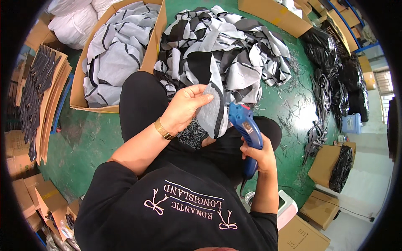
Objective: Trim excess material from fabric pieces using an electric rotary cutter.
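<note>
The left hand [186, 106] pinches a grey cloth piece [211, 111] with a black stripe, thumb over the top and fingers behind, holding it up above the lap. The right hand [258, 154] is closed round the grip of a blue tagging gun [245, 125], whose nose touches the lower right edge of the cloth.

The step in hand looks like bringing the gun to the cloth, with the piece held taut and the nose just meeting it. The next move, as I judge it, calls for a firm hold on the fabric and fingers kept out of the nose's line, since the left fingertips sit close behind the cloth.

Past the knees, a large pile [226, 46] of grey, white and black pieces lies on the green floor [83, 138]. To the left of it a cardboard box [79, 90] holds more grey pieces. Flattened cartons [46, 92] stand at the floor's left edge. Black bagged bundles [335, 79] run along the right edge, and loose threads [289, 121] are scattered between.
</note>
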`<state>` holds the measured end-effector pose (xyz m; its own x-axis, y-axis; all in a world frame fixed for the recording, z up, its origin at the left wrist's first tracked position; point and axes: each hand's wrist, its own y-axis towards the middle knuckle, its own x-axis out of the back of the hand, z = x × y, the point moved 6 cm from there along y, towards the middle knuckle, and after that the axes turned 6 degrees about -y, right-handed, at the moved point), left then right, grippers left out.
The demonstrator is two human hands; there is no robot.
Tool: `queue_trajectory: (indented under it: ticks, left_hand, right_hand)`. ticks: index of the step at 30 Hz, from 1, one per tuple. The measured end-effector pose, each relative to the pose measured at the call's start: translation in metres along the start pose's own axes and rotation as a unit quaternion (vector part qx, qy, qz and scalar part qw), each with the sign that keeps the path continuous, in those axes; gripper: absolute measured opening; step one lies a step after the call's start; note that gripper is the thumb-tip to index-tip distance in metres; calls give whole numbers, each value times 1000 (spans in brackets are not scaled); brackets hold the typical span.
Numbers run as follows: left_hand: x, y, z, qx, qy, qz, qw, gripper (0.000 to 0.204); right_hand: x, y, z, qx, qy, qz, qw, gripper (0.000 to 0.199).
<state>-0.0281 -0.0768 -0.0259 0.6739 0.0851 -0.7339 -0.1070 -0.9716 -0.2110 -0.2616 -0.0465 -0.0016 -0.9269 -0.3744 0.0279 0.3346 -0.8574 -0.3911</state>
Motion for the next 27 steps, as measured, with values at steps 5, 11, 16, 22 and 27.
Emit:
queue_trajectory:
  ticks: [5, 11, 16, 22, 27]
  left_hand:
    - [-9, -6, -9, 4, 89, 12, 996, 20]
    - [-11, -12, -14, 42, 218, 39, 974, 18]
    - [-17, -15, -23, 20, 289, 74, 954, 17]
    - [-26, -17, -28, 27, 339, 116, 933, 18]
    - [-14, -11, -18, 74, 339, 86, 934, 20]
  right_hand:
    - [1, -4, -3, -54, -52, 19, 997, 36]
    - [7, -5, -3, -60, -71, 54, 994, 36]
    - [10, -5, -2, -66, -93, 61, 992, 38]
    - [10, -2, 1, -59, -94, 69, 991, 39]
    - [-1, 12, 0, -48, -30, 74, 996, 35]
